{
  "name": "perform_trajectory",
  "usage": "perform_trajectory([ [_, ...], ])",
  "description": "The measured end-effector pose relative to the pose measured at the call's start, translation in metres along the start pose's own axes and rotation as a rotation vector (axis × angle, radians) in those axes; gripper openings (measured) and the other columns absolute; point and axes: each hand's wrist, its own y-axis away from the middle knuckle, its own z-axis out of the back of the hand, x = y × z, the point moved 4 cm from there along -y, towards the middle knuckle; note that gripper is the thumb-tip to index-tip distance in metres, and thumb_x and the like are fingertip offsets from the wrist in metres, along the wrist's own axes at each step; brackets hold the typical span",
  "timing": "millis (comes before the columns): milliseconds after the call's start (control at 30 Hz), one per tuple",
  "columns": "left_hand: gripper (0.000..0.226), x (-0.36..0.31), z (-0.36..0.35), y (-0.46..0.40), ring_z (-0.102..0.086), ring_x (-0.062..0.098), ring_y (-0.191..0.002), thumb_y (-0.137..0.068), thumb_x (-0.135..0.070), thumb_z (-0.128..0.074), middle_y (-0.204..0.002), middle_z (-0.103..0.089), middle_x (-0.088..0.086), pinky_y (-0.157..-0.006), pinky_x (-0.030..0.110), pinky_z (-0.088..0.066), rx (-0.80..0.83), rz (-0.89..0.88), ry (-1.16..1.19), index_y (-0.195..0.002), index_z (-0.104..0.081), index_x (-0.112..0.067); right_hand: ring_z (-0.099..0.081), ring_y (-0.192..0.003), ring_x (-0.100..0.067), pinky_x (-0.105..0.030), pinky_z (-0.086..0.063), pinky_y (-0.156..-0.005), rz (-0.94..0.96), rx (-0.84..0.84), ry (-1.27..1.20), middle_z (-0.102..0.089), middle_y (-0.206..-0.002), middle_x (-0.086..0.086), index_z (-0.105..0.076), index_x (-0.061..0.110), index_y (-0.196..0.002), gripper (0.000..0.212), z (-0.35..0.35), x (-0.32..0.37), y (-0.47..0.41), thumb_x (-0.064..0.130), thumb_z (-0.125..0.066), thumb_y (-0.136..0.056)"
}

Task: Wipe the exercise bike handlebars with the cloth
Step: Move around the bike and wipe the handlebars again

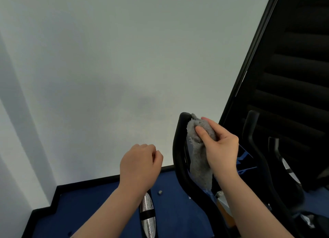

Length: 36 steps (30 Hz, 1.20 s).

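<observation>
Right hand point(219, 145) pinching grey cloth point(199, 159), thumb on top, pressed against upper end of black handlebar point(179, 159); cloth hanging down along bar. Left hand point(139, 164) curled into loose fist over silver grip point(147, 214), fingers out of sight; grasp unclear. White wall point(106, 59) behind.

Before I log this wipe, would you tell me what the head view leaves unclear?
- Left hand: curled over a handlebar grip with a silver sensor pad; the hand's back hides whether the fingers hold it.
- Handlebar under the grey cloth: contact is covered by the cloth and the right hand.
- Bike console and frame: cut off by the bottom edge.
</observation>
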Motion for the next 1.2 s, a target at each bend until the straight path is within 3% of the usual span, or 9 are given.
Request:
perform_trajectory([
  [100,0.034,0.0,-0.001,-0.001,-0.04,0.014,-0.055,-0.084,-0.028,-0.043,-0.05,-0.045,-0.003,-0.043,0.024,-0.024,-0.004,0.005,-0.015,-0.052,-0.038,-0.017,-0.063,-0.095,0.01,-0.007,-0.049,-0.079,-0.028,0.014,-0.109,-0.071,-0.093,0.027,-0.066,0.021,-0.118,0.035,-0.02,0.012,-0.011,0.019,-0.072,-0.083],
  [233,0.033,-0.001,0.0,-0.001,-0.042,0.017,-0.056,-0.084,-0.027,-0.045,-0.05,-0.046,-0.002,-0.045,0.029,-0.031,0.001,0.021,-0.013,-0.053,-0.043,-0.015,-0.064,-0.095,0.006,-0.013,-0.051,-0.085,-0.036,-0.029,-0.069,-0.071,-0.101,0.017,-0.064,0.022,-0.121,0.036,-0.041,0.012,-0.006,0.023,-0.07,-0.085],
  [400,0.034,-0.001,-0.001,-0.002,-0.042,0.017,-0.054,-0.083,-0.027,-0.045,-0.048,-0.046,-0.002,-0.044,0.027,-0.027,-0.005,0.018,-0.016,-0.052,-0.042,-0.015,-0.065,-0.094,-0.021,-0.024,-0.057,-0.08,-0.11,-0.084,-0.108,-0.075,-0.091,0.005,-0.065,0.018,-0.121,0.035,-0.032,-0.009,0.011,0.016,-0.068,-0.086],
  [567,0.034,-0.002,-0.001,-0.001,-0.039,0.015,-0.05,-0.082,-0.026,-0.048,-0.045,-0.041,-0.005,-0.043,0.023,-0.019,-0.014,0.007,-0.028,-0.049,-0.04,-0.018,-0.07,-0.091,-0.006,-0.028,-0.057,-0.084,-0.186,0.072,-0.041,-0.076,-0.093,0.006,-0.068,0.015,-0.117,0.032,-0.027,-0.032,0.038,0.009,-0.067,-0.085],
  [667,0.035,-0.003,-0.001,-0.003,-0.039,0.016,-0.049,-0.081,-0.025,-0.049,-0.043,-0.038,-0.005,-0.043,0.024,-0.019,-0.019,0.019,-0.039,-0.048,-0.042,-0.017,-0.069,-0.082,0.001,-0.016,-0.055,-0.075,-0.172,0.193,0.096,-0.075,-0.081,0.016,-0.071,0.026,-0.109,0.027,-0.017,-0.036,0.046,0.013,-0.068,-0.086],
  [800,0.035,-0.003,0.003,-0.001,-0.04,0.016,-0.053,-0.084,-0.026,-0.046,-0.046,-0.04,-0.004,-0.043,0.026,-0.022,-0.003,0.024,-0.036,-0.05,-0.042,-0.016,-0.07,-0.078,-0.009,-0.022,-0.057,-0.069,-0.179,0.462,0.324,-0.075,-0.076,0.009,-0.074,0.032,-0.087,0.015,0.001,-0.029,0.041,0.019,-0.067,-0.086],
  [967,0.032,-0.002,0.004,0.005,-0.045,0.021,-0.065,-0.094,-0.026,-0.041,-0.061,-0.047,-0.001,-0.055,0.033,-0.033,-0.019,0.016,0.017,-0.064,-0.044,-0.014,-0.062,-0.089,0.007,-0.019,-0.053,-0.078,0.338,0.294,0.51,-0.07,-0.097,0.023,-0.066,0.038,-0.11,0.031,0.002,0.033,0.018,0.029,-0.071,-0.081],
  [1067,0.033,0.0,0.005,0.005,-0.045,0.022,-0.065,-0.097,-0.027,-0.036,-0.064,-0.047,0.0,-0.058,0.032,-0.03,-0.008,0.019,0.004,-0.068,-0.041,-0.014,-0.065,-0.08,-0.017,-0.032,-0.054,-0.063,0.818,0.339,0.736,-0.073,-0.099,0.01,-0.071,0.024,-0.106,0.027,-0.03,0.058,0.003,0.018,-0.071,-0.08],
  [1200,0.034,0.0,0.007,0.006,-0.04,0.02,-0.057,-0.098,-0.028,-0.034,-0.058,-0.037,-0.004,-0.054,0.031,-0.026,-0.009,-0.01,-0.014,-0.066,-0.033,-0.017,-0.056,-0.066,-0.027,-0.035,-0.048,-0.051,0.996,0.398,0.922,-0.073,-0.087,0.0,-0.073,0.011,-0.092,0.014,-0.045,0.042,-0.007,0.006,-0.07,-0.079],
])
